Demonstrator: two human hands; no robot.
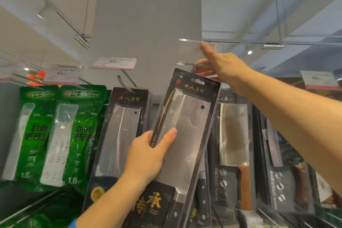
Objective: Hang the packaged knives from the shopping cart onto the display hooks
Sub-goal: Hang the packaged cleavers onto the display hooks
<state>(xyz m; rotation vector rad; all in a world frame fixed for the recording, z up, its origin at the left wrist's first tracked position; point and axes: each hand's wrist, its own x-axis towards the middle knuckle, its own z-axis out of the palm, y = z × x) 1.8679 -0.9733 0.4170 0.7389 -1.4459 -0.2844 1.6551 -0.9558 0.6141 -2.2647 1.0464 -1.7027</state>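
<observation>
Just short of its peg, a packaged knife (187, 135), a cleaver sealed in a clear blister on dark card, was tilted up toward a bare display hook (199, 64). Its hang slot (198, 81) sat near the hook's tip but was not yet threaded. The person's left hand (148, 155) gripped the pack's left edge at mid-blade, thumb across the front. The pack looked rigid, heavy with steel and slick-faced, so an edge hold near the blade seemed soundest. The right hand (222, 66) pushed a clear price flap (196, 50) upward with its forefinger; whether its other fingers clasped the hook could not be told. Another packaged cleaver (122, 126) and green power-strip packs (81, 131) hung to the left.
</observation>
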